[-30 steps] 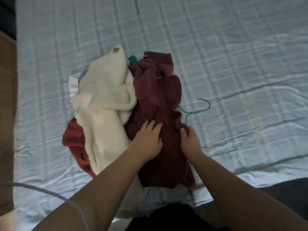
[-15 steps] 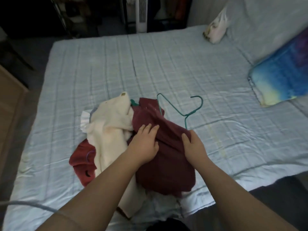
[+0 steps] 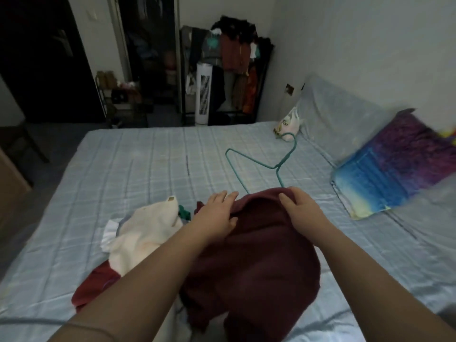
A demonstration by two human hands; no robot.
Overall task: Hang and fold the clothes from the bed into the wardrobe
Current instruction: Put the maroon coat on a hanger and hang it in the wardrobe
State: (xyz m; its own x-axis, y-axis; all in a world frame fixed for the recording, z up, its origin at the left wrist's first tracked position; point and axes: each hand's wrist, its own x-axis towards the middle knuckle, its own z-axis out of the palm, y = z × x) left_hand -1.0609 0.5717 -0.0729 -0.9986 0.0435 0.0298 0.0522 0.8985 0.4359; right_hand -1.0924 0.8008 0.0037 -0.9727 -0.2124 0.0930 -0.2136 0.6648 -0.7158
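I judge the task barely begun: my left hand (image 3: 217,214) and right hand (image 3: 302,209) both grip the maroon garment (image 3: 259,267) by its top edge above the bed (image 3: 135,156), with the green hanger (image 3: 261,164) rising behind it and the cream garment (image 3: 148,230) beside it not yet hung.

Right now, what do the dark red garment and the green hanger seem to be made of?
The dark red garment: probably fleece or thick knit; matte, fuzzy surface, soft rounded folds.
The green hanger: likely thin coated wire; slim, bent line, twisted neck.

Blue checked bed (image 3: 148,154), clothes pile (image 3: 148,230), pillow (image 3: 394,164), bag (image 3: 288,123)
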